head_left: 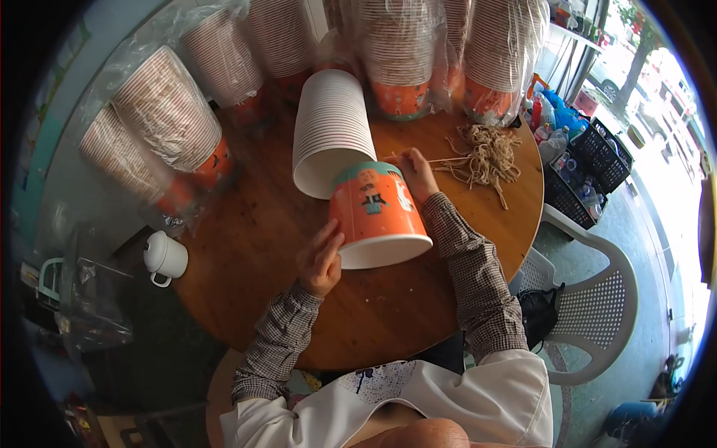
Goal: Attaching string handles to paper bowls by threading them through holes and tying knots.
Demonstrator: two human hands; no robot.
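An orange paper bucket [370, 205] with a green band and printed figures is tilted in front of me, its white rim toward me. My left hand [321, 257] grips its left side near the rim, thumb and fingers closed. At the bucket's far right edge, my right hand [417, 173] is closed in a pinch on a thin strand of string. That strand runs right to a tangled pile of beige string [485, 160]. Just beyond the bucket, a nested stack of white paper buckets [332, 131] lies on its side, its mouth facing me.
The round wooden table [373, 321] carries several plastic-wrapped bucket stacks [396, 60] along its far edge and left side. A white lidded mug [166, 257] stands at the left edge. To the right are a white plastic chair [597, 299] and black crates [590, 168] of bottles.
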